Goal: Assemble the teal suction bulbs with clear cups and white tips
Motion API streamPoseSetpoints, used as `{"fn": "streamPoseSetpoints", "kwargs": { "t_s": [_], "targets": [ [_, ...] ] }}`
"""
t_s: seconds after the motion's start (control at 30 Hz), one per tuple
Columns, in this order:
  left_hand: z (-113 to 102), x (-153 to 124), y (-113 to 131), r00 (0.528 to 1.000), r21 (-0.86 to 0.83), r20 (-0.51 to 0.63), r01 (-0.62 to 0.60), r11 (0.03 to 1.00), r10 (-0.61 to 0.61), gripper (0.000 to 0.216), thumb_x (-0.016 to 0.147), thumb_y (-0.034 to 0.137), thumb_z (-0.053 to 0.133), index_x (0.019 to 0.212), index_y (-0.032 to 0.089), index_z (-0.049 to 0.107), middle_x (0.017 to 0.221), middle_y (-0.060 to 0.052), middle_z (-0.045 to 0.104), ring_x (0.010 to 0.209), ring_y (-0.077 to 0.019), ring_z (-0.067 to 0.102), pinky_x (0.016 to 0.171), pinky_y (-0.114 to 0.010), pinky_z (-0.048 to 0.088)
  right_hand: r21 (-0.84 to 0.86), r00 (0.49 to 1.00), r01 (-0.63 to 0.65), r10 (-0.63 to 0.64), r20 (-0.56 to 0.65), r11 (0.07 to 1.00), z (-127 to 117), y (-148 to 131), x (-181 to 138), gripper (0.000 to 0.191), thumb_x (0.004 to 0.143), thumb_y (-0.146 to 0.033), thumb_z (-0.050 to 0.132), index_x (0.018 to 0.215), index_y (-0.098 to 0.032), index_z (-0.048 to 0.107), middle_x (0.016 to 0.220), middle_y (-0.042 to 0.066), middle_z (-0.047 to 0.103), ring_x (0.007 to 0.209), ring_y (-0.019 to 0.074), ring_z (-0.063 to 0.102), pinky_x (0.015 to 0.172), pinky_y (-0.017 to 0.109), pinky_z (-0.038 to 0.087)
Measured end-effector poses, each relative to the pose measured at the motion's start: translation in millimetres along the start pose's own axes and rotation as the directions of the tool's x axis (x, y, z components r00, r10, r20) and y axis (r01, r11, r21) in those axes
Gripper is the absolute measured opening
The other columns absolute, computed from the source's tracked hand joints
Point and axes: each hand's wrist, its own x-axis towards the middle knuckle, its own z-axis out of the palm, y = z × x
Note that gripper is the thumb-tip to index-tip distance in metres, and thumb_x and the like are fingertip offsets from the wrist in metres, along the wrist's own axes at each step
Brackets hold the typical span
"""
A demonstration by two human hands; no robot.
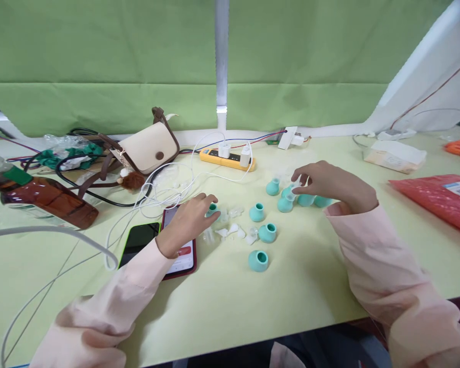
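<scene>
My left hand (189,220) is above the edge of a phone, its thumb and fingers closed round a small teal bulb-shaped piece (212,209) with a round opening. Clear plastic pieces (235,211) and white scraps (232,231) lie just beside it. Over on the right, my right hand (322,181) is curled above a cluster of teal bulbs. Its thumb and fingertips pinch a small clear plastic piece (291,190), partly hidden, by the top of one bulb (284,203). Three more teal bulbs stand in a loose column, the nearest one (258,260) toward me.
A red-framed phone (186,261) and a green-edged phone (140,243) lie under my left arm. White cables (153,184) tangle near a yellow power strip (227,159). A cream bag (149,148) and a tilted bottle (49,199) are left; a red package (437,197) lies right.
</scene>
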Motion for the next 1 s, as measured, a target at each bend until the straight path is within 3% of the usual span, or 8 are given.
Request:
{"fn": "streamPoseSetpoints", "kwargs": {
  "t_s": [0.23,0.33,0.47,0.57,0.67,0.8,0.9,1.0],
  "targets": [
    [-15,-8,17,0.978,-0.001,-0.21,0.012,1.0,-0.012,0.024,0.084,0.03,0.045,0.099,0.015,0.055,0.089,-0.008,0.058,0.07,-0.0193,0.057,0.058,-0.032,0.046,0.066,0.994,0.102,-0.103,0.021,0.993,-12,-12,-7,0.021,0.072,-0.034,0.052,0.067,-0.018,0.064,0.062,0.001,0.062,0.054,0.0128,0.054,0.049,0.023,0.039],
    [-20,-16,29,0.942,-0.031,-0.329,-0.08,0.996,0.065,0.027,0.085,0.032,0.042,0.102,0.014,0.053,0.095,-0.01,0.056,0.082,-0.0219,0.055,0.067,-0.034,0.046,0.167,0.968,0.169,-0.131,-0.214,0.971,-23,-24,-24,0.02,0.073,-0.036,0.056,0.067,-0.018,0.064,0.058,0.0,0.062,0.053,0.0127,0.055,0.051,0.024,0.043],
    [-27,-31,46,0.884,-0.054,-0.414,-0.264,0.963,0.219,0.033,0.084,0.038,0.043,0.106,0.015,0.05,0.104,-0.009,0.054,0.097,-0.0209,0.049,0.082,-0.033,0.042,0.33,0.811,0.391,-0.151,-0.565,0.859,-28,-58,-54,0.014,0.068,-0.032,0.066,0.064,-0.019,0.061,0.059,-0.001,0.064,0.054,0.0123,0.057,0.051,0.024,0.046],
    [-32,-44,58,0.872,-0.083,-0.376,-0.369,0.926,0.314,0.045,0.081,0.045,0.048,0.113,0.014,0.044,0.116,-0.012,0.05,0.108,-0.0262,0.041,0.089,-0.04,0.037,0.477,0.75,0.578,-0.202,-0.629,0.662,-22,-85,-72,0.01,0.067,-0.025,0.069,0.065,-0.022,0.06,0.059,-0.003,0.064,0.054,0.012,0.058,0.051,0.024,0.046],
    [-37,-54,68,0.904,-0.198,-0.259,-0.395,0.897,0.341,0.034,0.086,0.039,0.04,0.11,0.015,0.044,0.112,-0.011,0.054,0.107,-0.0252,0.043,0.089,-0.039,0.037,0.56,0.713,0.678,-0.238,-0.66,0.477,-14,-100,-81,0.012,0.068,-0.017,0.068,0.071,-0.023,0.059,0.056,-0.004,0.06,0.052,0.011,0.056,0.048,0.024,0.044],
    [-41,-63,77,0.935,-0.294,-0.172,-0.349,0.89,0.31,0.024,0.089,0.033,0.034,0.102,0.017,0.045,0.088,-0.007,0.063,0.075,-0.0191,0.058,0.063,-0.03,0.044,0.547,0.703,0.691,-0.265,-0.66,0.471,-7,-104,-81,0.01,0.072,-0.019,0.063,0.073,-0.022,0.053,0.054,-0.003,0.054,0.049,0.0097,0.048,0.046,0.024,0.038],
    [-42,-67,79,0.938,-0.292,-0.148,-0.344,0.892,0.313,0.023,0.088,0.032,0.035,0.098,0.016,0.048,0.078,-0.005,0.064,0.067,-0.0194,0.058,0.058,-0.029,0.044,0.525,0.723,0.686,-0.39,-0.57,0.505,-4,-105,-76,0.022,0.077,-0.027,0.055,0.062,-0.02,0.041,0.048,-0.005,0.037,0.044,0.0083,0.033,0.041,0.023,0.028],
    [-42,-68,79,0.93,-0.276,-0.137,-0.366,0.889,0.34,0.023,0.088,0.033,0.035,0.093,0.017,0.05,0.076,-0.005,0.063,0.065,-0.0194,0.058,0.057,-0.029,0.043,0.604,0.732,0.677,-0.471,-0.492,0.421,3,-108,-72,0.033,0.084,-0.025,0.042,0.055,-0.019,0.028,0.048,-0.005,0.022,0.043,0.0078,0.019,0.041,0.023,0.02]
  ]
}}
